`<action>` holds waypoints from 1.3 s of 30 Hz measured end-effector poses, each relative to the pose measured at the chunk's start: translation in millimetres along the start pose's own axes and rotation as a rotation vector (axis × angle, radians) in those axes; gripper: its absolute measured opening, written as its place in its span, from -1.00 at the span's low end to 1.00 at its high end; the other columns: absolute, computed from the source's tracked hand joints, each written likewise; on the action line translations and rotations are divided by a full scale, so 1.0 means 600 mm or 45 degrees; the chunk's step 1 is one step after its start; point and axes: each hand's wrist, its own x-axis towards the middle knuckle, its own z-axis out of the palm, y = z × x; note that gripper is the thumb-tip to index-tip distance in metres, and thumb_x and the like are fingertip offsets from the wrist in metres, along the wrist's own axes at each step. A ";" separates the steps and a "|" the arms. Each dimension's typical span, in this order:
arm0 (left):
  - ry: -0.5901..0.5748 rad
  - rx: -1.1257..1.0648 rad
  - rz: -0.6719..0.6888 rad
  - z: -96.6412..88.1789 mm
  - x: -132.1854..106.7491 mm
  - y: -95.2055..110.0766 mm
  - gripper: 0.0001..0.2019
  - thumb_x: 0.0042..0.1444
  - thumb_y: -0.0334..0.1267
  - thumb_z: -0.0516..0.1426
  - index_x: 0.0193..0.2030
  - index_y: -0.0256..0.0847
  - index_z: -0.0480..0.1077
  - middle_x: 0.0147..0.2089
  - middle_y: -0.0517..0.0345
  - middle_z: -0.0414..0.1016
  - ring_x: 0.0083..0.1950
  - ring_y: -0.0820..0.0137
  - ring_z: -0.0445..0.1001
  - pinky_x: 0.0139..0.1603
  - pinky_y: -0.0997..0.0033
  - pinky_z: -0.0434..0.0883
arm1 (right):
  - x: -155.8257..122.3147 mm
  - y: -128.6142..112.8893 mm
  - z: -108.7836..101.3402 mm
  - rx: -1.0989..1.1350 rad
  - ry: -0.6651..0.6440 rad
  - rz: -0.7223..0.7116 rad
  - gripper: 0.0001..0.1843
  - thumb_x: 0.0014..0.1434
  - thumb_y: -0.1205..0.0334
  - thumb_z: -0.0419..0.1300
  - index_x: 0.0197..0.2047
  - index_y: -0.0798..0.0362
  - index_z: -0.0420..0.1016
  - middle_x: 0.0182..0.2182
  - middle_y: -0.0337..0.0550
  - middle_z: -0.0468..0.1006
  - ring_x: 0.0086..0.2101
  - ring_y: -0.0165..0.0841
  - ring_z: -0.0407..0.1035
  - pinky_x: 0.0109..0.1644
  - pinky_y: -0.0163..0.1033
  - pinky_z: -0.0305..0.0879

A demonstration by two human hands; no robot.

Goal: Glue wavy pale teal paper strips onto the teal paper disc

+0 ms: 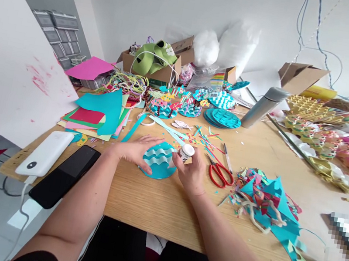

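A person sits at a wooden table (136,206), seen from their own eyes; clock directions are taken from a blue disc (163,172) in front of them. The disc lies flat, close to the near edge, with pale wavy strips (158,159) across its upper part.

The left hand (136,148) is at 9 o'clock, fingers spread and relaxed, resting around the disc's edge without closing on anything. The right hand (192,173), at 3 o'clock, grasps a small white-capped bottle (187,151) beside the disc; whether the bottle touches it, I cannot tell.

At 12 o'clock lie straight pale strips (169,130), with fish decorations (166,98) farther back. Between 1 and 2 o'clock is a stack of blue discs (224,118); at 2, a grey flask (264,107). Red-handled scissors (219,175) rest at 3, and a heap of scraps (270,203) just past that. Coloured paper (98,112) is piled at 10, a white power bank (45,152) sits at 9, and a black phone (66,175) lies between 8 and 9.
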 end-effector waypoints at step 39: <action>-0.033 0.129 -0.124 0.024 0.011 0.019 0.21 -0.28 0.08 0.35 0.42 0.13 -0.34 0.49 0.05 -0.34 0.45 -0.08 -0.39 0.36 -0.15 -0.15 | -0.002 0.008 0.016 -0.040 -0.109 -0.095 -0.72 0.09 0.03 0.23 -0.40 0.00 0.22 -0.55 -0.32 0.28 -0.54 -0.44 0.15 -0.46 -0.32 0.10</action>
